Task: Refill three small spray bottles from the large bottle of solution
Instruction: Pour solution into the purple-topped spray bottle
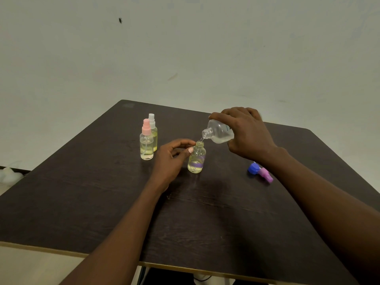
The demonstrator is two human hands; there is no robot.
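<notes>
An uncapped small spray bottle [196,159] stands at the table's middle, part full of yellowish liquid. My left hand [171,159] pinches its neck with thumb and forefinger. My right hand [245,133] grips the large clear bottle [219,131], tipped with its open mouth just above the small bottle's opening; a thin stream falls into it. Two capped spray bottles stand to the left, one with a pink top [146,140], one with a white top [153,130], both holding yellowish liquid.
A blue cap [254,168] and a purple spray top [266,175] lie on the dark wooden table [205,223] under my right forearm. A pale wall rises behind the table. The table's front edge runs close to me.
</notes>
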